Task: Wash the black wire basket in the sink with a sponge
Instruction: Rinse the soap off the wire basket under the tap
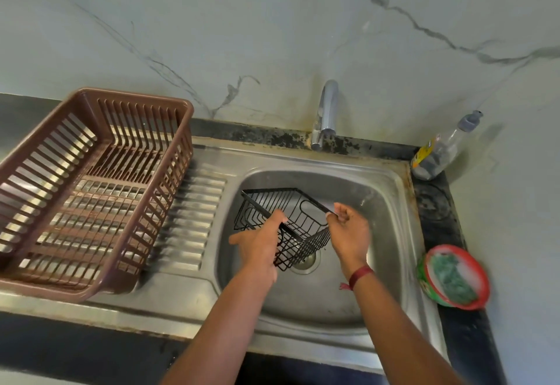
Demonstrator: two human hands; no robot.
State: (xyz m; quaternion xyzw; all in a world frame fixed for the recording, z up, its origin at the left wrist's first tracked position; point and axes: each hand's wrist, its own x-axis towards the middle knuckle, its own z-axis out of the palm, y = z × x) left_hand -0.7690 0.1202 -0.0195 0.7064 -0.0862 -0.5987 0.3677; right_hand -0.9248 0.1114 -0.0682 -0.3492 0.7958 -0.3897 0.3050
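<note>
A black wire basket [274, 207] hangs tilted over the steel sink basin [381, 212], above the drain. My left hand [260, 246] grips its near side from below and the left, fingers over the rim. My right hand [348, 230] pinches the basket's right corner between thumb and fingers. A green sponge [454, 277] lies in a round red-rimmed tub [478, 275] on the counter right of the sink, apart from both hands.
A brown plastic dish rack [91, 190] stands on the ribbed drainboard at the left. The chrome tap [325, 115] rises behind the basin; no water runs. A clear bottle [439, 151] with a grey cap leans in the back right corner. A marble wall is behind.
</note>
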